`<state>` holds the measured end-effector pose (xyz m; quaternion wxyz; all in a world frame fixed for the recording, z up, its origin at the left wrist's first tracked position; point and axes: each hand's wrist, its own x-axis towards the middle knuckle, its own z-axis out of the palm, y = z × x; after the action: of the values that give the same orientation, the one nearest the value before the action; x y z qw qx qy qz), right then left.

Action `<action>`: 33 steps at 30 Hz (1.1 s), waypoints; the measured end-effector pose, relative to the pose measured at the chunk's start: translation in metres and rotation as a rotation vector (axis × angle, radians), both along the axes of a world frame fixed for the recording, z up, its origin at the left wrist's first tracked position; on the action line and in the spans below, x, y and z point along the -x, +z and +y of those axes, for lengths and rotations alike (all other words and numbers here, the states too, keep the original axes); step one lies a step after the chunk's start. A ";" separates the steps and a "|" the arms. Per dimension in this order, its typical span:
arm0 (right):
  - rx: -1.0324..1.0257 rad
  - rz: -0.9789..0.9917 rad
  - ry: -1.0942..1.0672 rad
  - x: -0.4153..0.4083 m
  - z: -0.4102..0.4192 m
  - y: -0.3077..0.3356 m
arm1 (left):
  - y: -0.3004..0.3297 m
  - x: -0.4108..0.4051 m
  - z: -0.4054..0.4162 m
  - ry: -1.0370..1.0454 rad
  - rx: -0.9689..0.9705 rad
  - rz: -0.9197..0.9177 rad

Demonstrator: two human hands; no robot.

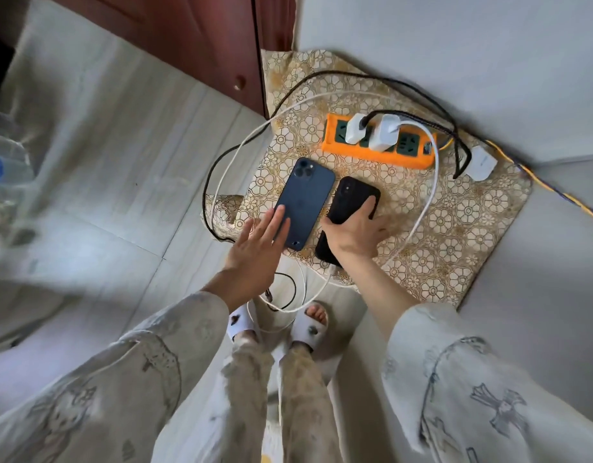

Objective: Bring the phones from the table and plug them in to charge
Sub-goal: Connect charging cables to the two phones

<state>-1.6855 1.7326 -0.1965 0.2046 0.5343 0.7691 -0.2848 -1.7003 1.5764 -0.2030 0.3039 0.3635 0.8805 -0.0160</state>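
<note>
Left hand point(255, 248) flat — right hand point(355, 235) gripping.

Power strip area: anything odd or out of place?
A white charger lies loose on the patterned cloth beside the orange power strip, unplugged, though the strip shows free sockets. Black and white cables loop untidily around it.

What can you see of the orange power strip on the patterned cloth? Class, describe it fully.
The orange power strip looks like plastic, with dark green socket faces. It lies flat and slanted on the patterned cloth, near the wall. Two white chargers are plugged into it side by side, one with a black cable, one with a white cable. Neither hand touches it.
</note>
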 end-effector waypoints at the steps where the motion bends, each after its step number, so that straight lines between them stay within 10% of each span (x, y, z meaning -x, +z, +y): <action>1: -0.009 -0.007 0.016 -0.002 -0.003 -0.001 | 0.000 0.000 0.000 0.003 -0.001 -0.010; 16: 0.335 0.116 0.165 -0.031 0.002 0.040 | 0.038 -0.004 -0.009 0.041 0.076 -0.133; 33: 0.701 0.249 0.814 -0.089 -0.176 0.314 | 0.303 -0.175 -0.221 1.378 -0.474 -0.009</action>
<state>-1.5960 1.5563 0.1179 0.3715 0.0557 0.7911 -0.4827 -1.5256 1.3552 0.0999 0.1619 -0.2172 0.8880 0.3716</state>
